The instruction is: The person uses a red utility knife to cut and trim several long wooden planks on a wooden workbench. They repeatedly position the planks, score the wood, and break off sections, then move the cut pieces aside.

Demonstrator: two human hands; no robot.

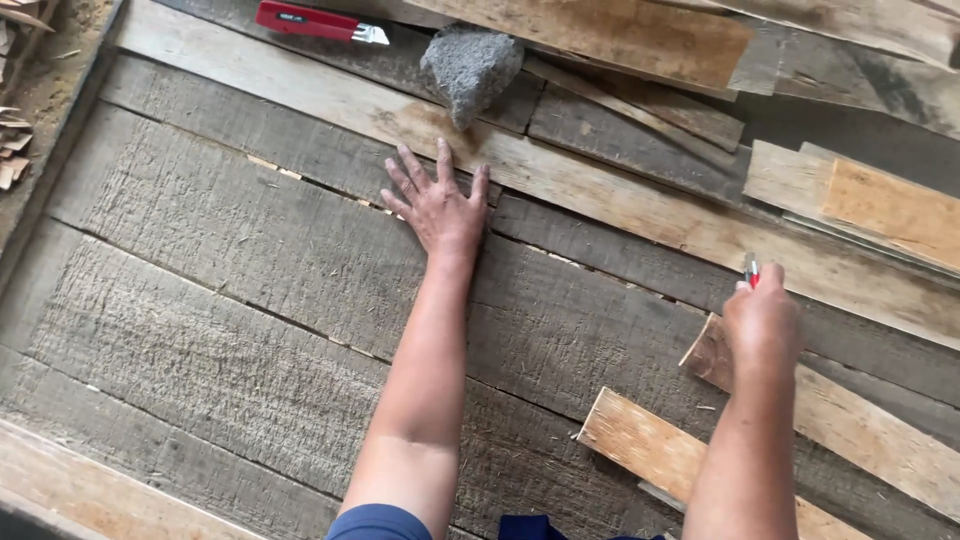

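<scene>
Two hands on grey planks (250, 260), one stone (470, 65), one red knife (320, 22).
Left hand (440, 205) flat, fingers spread; right hand (762, 320) pinches one red pen (752, 270).

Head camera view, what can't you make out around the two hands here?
- Small red-tipped tool in the right hand: the fist hides all but its tip, head view.
- Red tool: top frame edge clips it.
- Left hand: its palm side against the grey planks is hidden.
</scene>
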